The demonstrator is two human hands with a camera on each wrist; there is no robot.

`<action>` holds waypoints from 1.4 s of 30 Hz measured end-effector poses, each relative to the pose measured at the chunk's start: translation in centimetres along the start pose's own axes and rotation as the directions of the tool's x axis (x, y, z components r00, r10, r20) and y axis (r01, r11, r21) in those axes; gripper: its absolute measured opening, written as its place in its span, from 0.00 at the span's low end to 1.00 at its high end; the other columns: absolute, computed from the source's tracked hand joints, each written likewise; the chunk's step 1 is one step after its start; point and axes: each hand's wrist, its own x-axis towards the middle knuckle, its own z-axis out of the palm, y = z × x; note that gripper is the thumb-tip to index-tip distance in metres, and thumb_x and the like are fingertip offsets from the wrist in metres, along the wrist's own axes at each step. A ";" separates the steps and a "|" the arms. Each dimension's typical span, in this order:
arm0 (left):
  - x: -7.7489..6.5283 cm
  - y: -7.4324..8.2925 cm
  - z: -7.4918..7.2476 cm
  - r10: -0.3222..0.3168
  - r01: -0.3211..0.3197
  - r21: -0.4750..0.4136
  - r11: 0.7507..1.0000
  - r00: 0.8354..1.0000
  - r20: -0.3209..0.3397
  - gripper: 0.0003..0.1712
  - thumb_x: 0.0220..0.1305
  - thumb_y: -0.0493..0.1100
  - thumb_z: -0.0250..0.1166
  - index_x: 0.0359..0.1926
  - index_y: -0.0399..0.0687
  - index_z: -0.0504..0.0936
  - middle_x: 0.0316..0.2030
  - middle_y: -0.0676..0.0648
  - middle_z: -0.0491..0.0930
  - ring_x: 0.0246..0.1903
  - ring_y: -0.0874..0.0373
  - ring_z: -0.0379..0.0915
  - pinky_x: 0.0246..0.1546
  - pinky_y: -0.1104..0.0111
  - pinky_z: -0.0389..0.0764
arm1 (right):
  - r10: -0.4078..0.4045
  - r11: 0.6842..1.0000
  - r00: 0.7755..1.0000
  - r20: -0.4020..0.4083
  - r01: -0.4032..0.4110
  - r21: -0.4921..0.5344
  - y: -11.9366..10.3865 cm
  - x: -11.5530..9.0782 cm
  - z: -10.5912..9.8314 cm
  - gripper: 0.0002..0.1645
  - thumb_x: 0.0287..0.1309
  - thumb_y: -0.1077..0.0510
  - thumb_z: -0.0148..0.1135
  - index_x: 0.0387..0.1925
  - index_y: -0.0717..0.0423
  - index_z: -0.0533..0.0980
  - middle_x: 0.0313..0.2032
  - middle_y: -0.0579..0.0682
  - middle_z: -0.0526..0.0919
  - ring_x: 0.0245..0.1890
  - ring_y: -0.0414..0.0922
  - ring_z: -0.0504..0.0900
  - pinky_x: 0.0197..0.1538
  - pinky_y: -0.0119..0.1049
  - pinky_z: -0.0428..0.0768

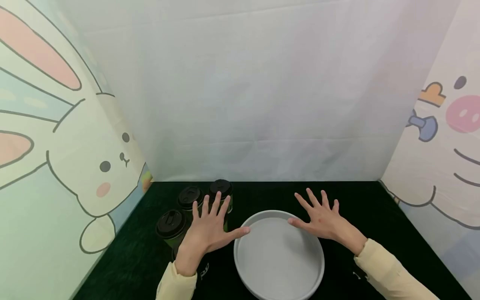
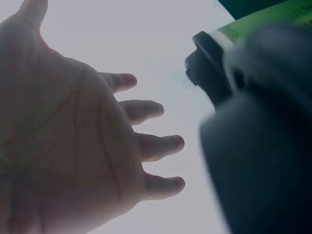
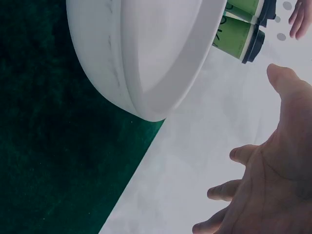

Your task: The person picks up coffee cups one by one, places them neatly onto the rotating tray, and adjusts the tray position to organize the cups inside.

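A round pale grey tray (image 1: 279, 260) lies on the dark green cloth, nothing on its flat inside. My left hand (image 1: 208, 235) hovers palm down with fingers spread, between the tray and the cups, its thumb over the tray's left rim. Over the tray's far right side is my right hand (image 1: 324, 218), also spread and holding nothing. Green paper cups with black lids stand at the left: a near cup (image 1: 171, 225), a middle cup (image 1: 190, 198) and a far cup (image 1: 221, 188). A blurred dark shape (image 2: 258, 161) fills the left wrist view's right side.
The dark green cloth (image 1: 120, 254) covers the table up to a white backdrop (image 1: 255, 91). Printed side panels show a rabbit (image 1: 86, 175) at the left and a pig face (image 1: 450, 158) at the right. White marks show by the right sleeve (image 1: 382, 266).
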 end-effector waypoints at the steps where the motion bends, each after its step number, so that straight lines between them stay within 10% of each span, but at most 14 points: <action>1: -0.4 -0.1 0.0 -0.005 0.005 -0.003 1.000 1.000 -0.002 0.63 0.54 0.86 0.49 0.81 0.58 0.46 0.80 0.43 0.39 0.77 0.33 0.32 0.70 0.33 0.32 | 0.000 1.000 1.000 0.002 0.000 0.002 0.0 0.0 0.1 0.59 0.58 0.20 0.51 0.80 0.47 0.52 0.78 0.66 0.43 0.72 0.78 0.37 0.61 0.82 0.37; 17: -5.5 -2.8 1.3 -0.084 0.084 -0.019 0.996 0.996 -0.009 0.55 0.61 0.72 0.62 0.76 0.42 0.60 0.75 0.35 0.53 0.73 0.30 0.46 0.65 0.30 0.50 | -0.005 0.999 0.997 0.070 0.003 0.033 0.0 -0.3 1.4 0.60 0.57 0.18 0.50 0.79 0.47 0.53 0.78 0.65 0.46 0.73 0.77 0.42 0.62 0.82 0.42; 42: -6.4 -4.1 0.7 -0.055 0.051 0.058 0.997 0.996 0.074 0.42 0.56 0.53 0.73 0.67 0.38 0.71 0.64 0.31 0.67 0.62 0.30 0.62 0.56 0.37 0.69 | -0.042 0.992 0.989 0.140 0.025 0.120 -0.1 -0.7 2.5 0.58 0.60 0.21 0.50 0.79 0.53 0.54 0.75 0.68 0.53 0.71 0.74 0.54 0.64 0.73 0.59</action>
